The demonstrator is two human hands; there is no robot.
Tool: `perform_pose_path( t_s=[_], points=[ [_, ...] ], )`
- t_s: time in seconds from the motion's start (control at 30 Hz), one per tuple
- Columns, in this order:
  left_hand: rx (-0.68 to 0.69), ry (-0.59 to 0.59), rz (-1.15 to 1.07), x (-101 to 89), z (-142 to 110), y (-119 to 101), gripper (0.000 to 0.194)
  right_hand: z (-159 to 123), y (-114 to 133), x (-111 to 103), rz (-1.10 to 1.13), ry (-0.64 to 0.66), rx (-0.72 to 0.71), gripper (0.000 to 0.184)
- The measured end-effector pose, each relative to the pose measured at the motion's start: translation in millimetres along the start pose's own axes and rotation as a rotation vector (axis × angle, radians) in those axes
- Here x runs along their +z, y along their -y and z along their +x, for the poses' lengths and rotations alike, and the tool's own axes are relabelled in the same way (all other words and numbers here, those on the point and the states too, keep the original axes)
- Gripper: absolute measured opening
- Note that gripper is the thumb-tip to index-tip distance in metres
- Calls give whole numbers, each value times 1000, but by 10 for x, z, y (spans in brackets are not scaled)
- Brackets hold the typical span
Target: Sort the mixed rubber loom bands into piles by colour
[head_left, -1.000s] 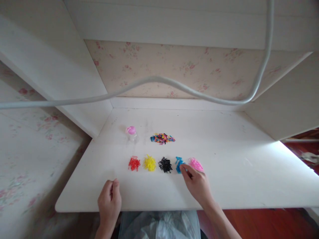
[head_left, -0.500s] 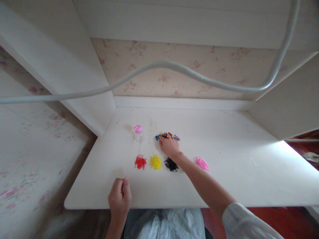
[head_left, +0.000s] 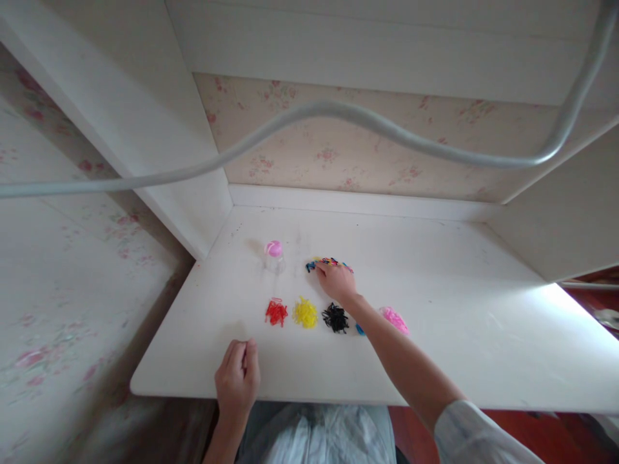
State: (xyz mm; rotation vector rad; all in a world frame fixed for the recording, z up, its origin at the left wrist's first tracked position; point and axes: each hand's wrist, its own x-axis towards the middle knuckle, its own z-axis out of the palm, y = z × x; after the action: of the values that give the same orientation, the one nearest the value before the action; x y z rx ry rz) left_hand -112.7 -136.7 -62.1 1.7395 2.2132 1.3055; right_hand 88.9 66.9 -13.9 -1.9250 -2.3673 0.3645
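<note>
Left hand curled closed, right hand over mixed pile — grip unclear, blue pile mostly behind forearm

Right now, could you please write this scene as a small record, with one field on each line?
right hand: at the mixed heap of small multicoloured loops; grip unclear
left hand: curled closed at the near edge of the white table; contents hidden
front row, left to right: red loop pile, yellow loop pile, black loop pile, blue loop pile, pink loop pile
partly covered: blue loop pile, by right forearm
left of heap: clear container with pink top
</note>
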Motion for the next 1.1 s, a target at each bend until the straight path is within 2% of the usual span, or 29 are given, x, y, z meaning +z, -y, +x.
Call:
perform_pose_path(
  t_s=[0.27, 0.43, 0.57, 0.7, 0.87, 0.97, 1.1],
  points=[
    [-27, 34, 10, -3, -16, -3, 24, -9, -211, -31, 271, -89, 53, 40],
    [-6, 38, 19, 3, 3, -16, 24, -97, -355, -39, 451, -171, 110, 46],
    [6, 45, 31, 6, 12, -26, 24, -384, -496, -52, 550, -216, 163, 54],
    [14, 52, 43, 3, 7, -34, 23, -858, -694, -31, 676, -293, 253, 51],
    [33, 64, 64, 26, 9, -30, 22, -1365, -903, 97, 607, -374, 294, 43],
    [21, 76, 82, 41, 12, -23, 23, -1516, -959, 201, 571, -373, 291, 42],
    [13, 94, 83, 40, 12, -25, 23, -1583, -979, 281, 557, -391, 277, 44]
  ],
)
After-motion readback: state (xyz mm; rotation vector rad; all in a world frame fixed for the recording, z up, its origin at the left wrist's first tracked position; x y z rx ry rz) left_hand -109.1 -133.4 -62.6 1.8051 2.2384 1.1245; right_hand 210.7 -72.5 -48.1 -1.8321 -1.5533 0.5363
